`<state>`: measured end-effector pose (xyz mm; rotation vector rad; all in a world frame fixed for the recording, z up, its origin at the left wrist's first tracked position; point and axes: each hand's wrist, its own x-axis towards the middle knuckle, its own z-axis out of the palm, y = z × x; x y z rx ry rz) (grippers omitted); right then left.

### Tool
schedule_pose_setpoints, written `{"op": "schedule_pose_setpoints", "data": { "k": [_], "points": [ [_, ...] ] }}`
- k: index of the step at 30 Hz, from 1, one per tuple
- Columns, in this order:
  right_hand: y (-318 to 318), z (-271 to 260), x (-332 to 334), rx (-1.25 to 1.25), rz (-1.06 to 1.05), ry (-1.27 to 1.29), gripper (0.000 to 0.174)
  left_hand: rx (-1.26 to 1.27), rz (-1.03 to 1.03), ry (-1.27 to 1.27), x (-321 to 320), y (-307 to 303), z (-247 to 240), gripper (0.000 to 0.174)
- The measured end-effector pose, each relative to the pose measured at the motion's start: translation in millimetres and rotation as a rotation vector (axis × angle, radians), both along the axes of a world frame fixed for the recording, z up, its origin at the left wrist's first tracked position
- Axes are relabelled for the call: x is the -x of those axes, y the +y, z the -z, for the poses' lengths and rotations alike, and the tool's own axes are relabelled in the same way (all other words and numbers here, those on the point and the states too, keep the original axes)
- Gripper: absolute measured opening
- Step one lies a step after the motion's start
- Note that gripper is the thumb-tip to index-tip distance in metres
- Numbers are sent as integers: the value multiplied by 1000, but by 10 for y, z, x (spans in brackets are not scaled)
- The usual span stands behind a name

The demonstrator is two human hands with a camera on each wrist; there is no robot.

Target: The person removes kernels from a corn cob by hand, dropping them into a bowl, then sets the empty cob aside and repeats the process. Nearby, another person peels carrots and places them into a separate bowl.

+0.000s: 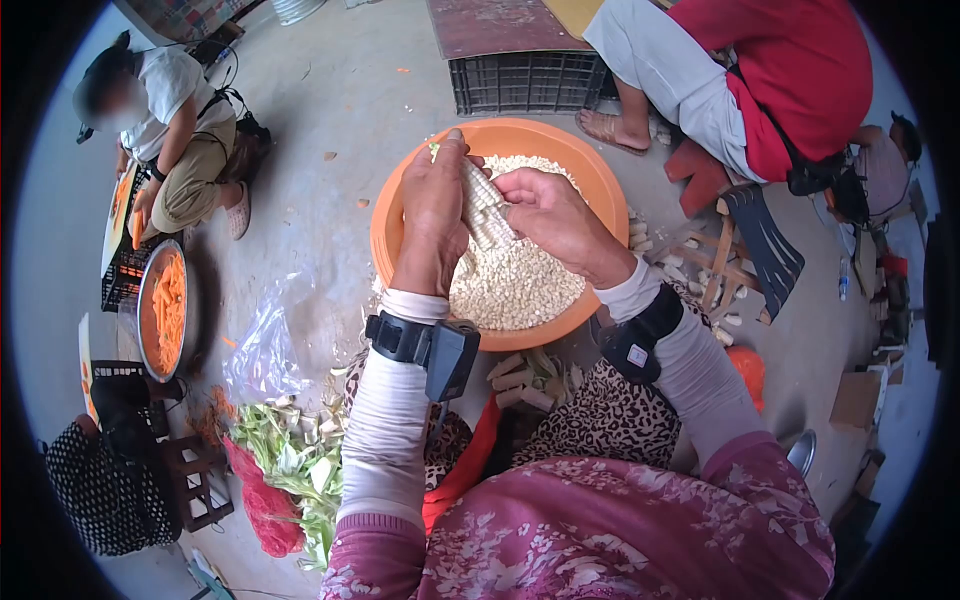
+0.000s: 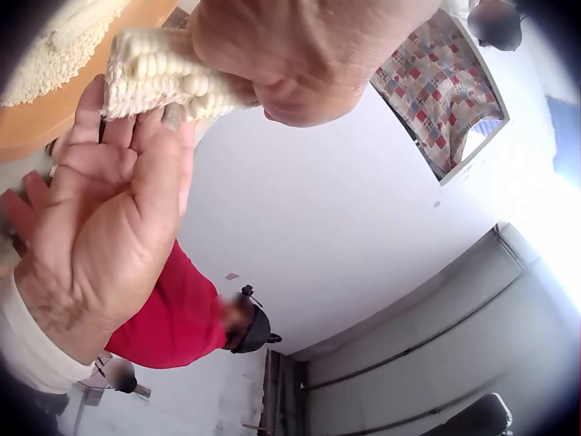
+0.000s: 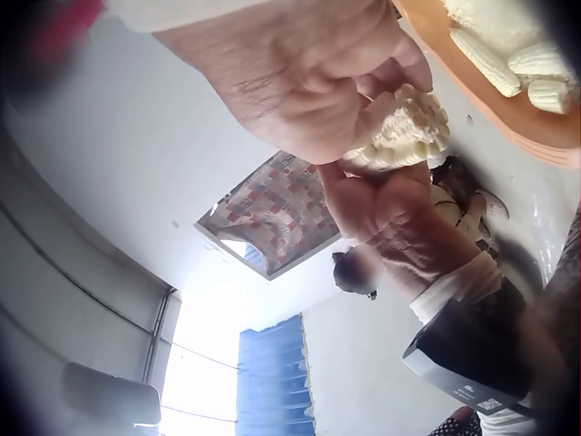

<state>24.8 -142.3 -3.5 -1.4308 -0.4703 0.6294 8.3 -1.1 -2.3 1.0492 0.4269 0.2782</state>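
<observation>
A pale ear of corn (image 1: 480,198) is held up over an orange basin (image 1: 384,235) of loose white kernels (image 1: 520,285). My left hand (image 1: 432,200) grips the ear from the left side. From the right, my right hand (image 1: 560,222) holds its other part, the thumb (image 2: 162,159) pressed against the kernels and fingers behind. The right wrist view shows the ear's broken end (image 3: 408,132), partly stripped, between both hands. More whole ears (image 3: 486,64) lie on the kernels in the basin.
Corn husks (image 1: 310,460) and a clear plastic bag (image 1: 265,350) lie at the left. Bare cobs (image 1: 525,380) are on the floor near my legs. A black crate (image 1: 525,85) stands beyond the basin. Another person (image 1: 780,80) sits at upper right; one crouches (image 1: 180,120) by a bowl of carrot strips (image 1: 170,310).
</observation>
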Motion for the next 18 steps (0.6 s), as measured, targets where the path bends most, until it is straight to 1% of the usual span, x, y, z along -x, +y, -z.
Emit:
{"op": "schedule_pose_setpoints", "data": {
  "k": [3, 5, 6, 8, 9, 11, 12, 14, 15, 16, 17, 18],
  "points": [
    [5, 18, -6, 35, 18, -63, 22, 42, 4, -9, -5, -2, 11, 20],
    [21, 30, 8, 63, 119, -198, 18, 62, 5, -11, -8, 1, 17, 20],
    [24, 50, 8, 63, 119, -198, 18, 68, 6, -15, -11, 3, 22, 20],
    [29, 97, 6, 104, 195, -338, 17, 74, 8, -19, -10, 7, 15, 20],
    [19, 101, -2, 105, 195, -338, 17, 51, -8, -12, -5, 11, -1, 21],
    [-25, 105, -33, 245, 292, -684, 16, 28, -24, -5, -1, 31, -6, 21],
    [-41, 98, -40, 245, 293, -684, 16, 34, -38, -9, -3, 52, 0, 22],
    [-65, 78, -53, 330, 192, -550, 18, 39, -52, -13, -2, 68, 5, 22],
    [-71, 104, -64, 330, 192, -551, 18, 95, -38, -14, 2, 69, 5, 22],
    [-71, 151, -82, 299, 222, -660, 12, 152, -23, -15, 5, 73, 5, 23],
    [-73, 169, -97, 267, 254, -770, 11, 152, -23, -15, 3, 84, 20, 23],
    [-82, 167, -122, 267, 255, -770, 11, 219, 9, -20, -3, 97, 39, 24]
  ]
}}
